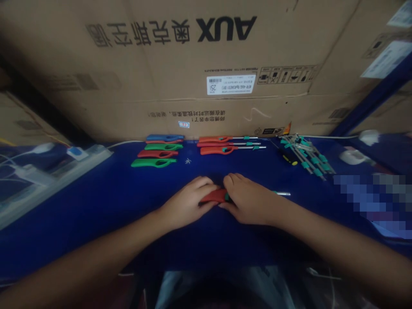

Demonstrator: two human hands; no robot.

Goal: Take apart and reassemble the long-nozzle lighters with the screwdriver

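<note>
Near the middle of the blue table, both my hands are closed around one red gas lighter point(213, 196). My left hand point(190, 201) grips the handle end. My right hand point(246, 199) wraps the front part, and the metal tube tip shows to the right beyond the wrist. My fingers hide the trigger area. Beyond my left hand lie several red, green and blue lighter handles point(154, 163) without tubes. A row of red-orange lighters point(219, 150) with metal tubes lies beyond my right hand.
At the right back is a pile of metal tubes with green triggers point(309, 156), beside a black-and-yellow screwdriver point(288, 158). Small screws point(188, 161) lie near the handles. A cardboard box point(154, 86) stands behind the blue table point(128, 201). A power strip point(90, 159) lies left.
</note>
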